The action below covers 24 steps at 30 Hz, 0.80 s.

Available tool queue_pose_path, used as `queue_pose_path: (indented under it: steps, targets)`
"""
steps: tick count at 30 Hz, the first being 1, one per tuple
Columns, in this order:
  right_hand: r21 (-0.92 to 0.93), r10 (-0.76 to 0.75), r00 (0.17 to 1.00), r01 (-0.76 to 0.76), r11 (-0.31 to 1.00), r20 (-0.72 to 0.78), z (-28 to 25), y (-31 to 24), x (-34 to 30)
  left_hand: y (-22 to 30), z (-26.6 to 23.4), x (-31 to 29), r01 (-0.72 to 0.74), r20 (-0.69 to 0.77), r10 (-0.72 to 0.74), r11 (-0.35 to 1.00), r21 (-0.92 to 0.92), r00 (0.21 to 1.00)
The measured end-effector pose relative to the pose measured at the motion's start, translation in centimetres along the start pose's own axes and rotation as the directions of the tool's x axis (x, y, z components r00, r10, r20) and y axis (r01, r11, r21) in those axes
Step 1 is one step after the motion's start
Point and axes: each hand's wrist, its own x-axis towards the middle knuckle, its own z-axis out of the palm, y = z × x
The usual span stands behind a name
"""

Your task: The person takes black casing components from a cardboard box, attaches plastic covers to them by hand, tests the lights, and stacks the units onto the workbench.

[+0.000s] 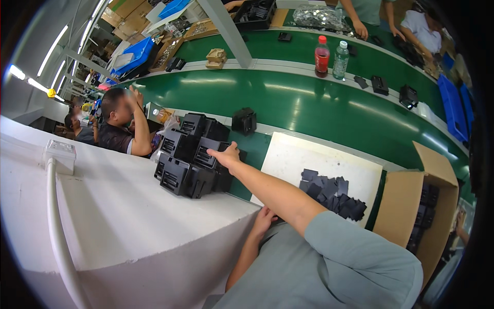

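Black slotted plastic boxes (177,170) crowd the left side here, stacked in a tight cluster by the white ledge (128,211), and in goes the bare right hand (226,154)! It's on the upper right of the pile, thumb and fingers laid over one black plastic box with a slotted front (205,159), which sits among its neighbours; whether the grip is firm, I cannot tell. Down below, the left hand (265,219) is tucked under the right forearm, near the corner of a flat white board (288,154); its fingers are partly hidden, so I can't call what it holds. On that board, a loose heap of thin dark rectangular pieces (334,193). Just beyond the pile, a lone black box (244,120) stands on the glossy green belt (288,103). Over to the right, an open brown cardboard carton (396,206) shows black boxy items (424,213) inside. Far side: a red-capped bottle of red liquid (322,59) beside a clear white-capped bottle (340,62).
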Motion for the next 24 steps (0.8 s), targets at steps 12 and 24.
queue_pose_path:
  steps: [12,24]
  targets:
    - [-0.773,-0.621,0.769,0.298,0.56,-0.153,-15.7,-1.5,14.2,-1.2,-0.4,-3.4,-0.017,-0.077,0.017,1.0,0.005,0.997]
    - [-0.892,-0.773,0.535,0.444,-0.086,0.341,-7.5,-7.0,24.0,-3.7,-0.7,-4.6,0.155,-0.27,-0.202,0.97,-0.188,0.941]
